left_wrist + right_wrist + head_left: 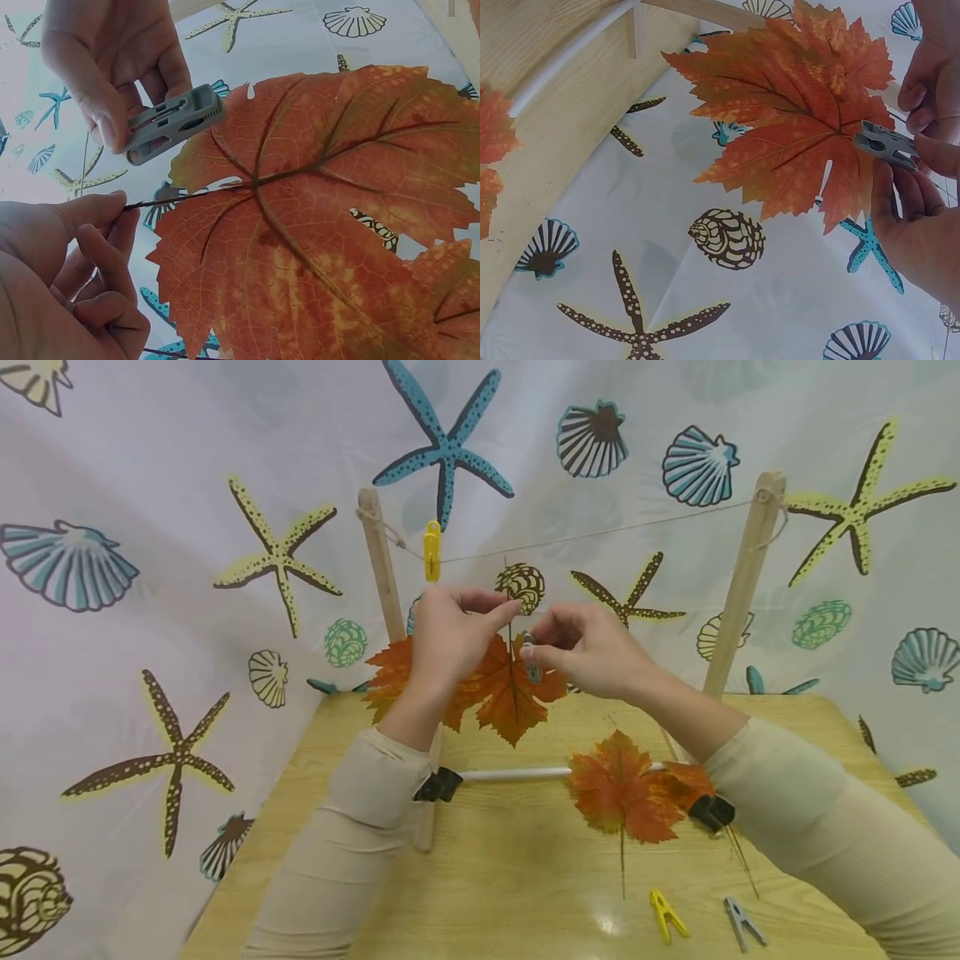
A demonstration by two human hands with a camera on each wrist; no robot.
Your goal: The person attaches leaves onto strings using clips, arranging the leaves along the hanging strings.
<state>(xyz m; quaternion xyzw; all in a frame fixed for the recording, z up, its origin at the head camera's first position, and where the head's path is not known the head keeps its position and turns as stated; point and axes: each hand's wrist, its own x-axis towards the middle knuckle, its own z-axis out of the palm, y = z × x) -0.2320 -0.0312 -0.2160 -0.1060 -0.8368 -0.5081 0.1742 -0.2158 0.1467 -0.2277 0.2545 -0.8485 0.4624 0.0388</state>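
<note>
My left hand [457, 631] pinches the thin dark stem of an orange artificial maple leaf [513, 702] between thumb and fingertips. The leaf hangs below the hand, its tip pointing down. Thumb and fingers of my right hand [596, 647] hold a grey clothespin [172, 124] close beside that stem; in the left wrist view it is apart from the stem. A second orange leaf [390, 668] hangs partly hidden behind the left forearm. Above the left hand, a yellow clothespin [432, 552] sits on a string [600, 533]; its lower end is hidden by the hand.
Wooden posts [738, 585] carry the string at both sides. A white bar [517, 773] with black end pieces runs low between them. More orange leaves [618, 789], a loose yellow clothespin [667, 916] and another grey clothespin [744, 923] lie at the table's right front.
</note>
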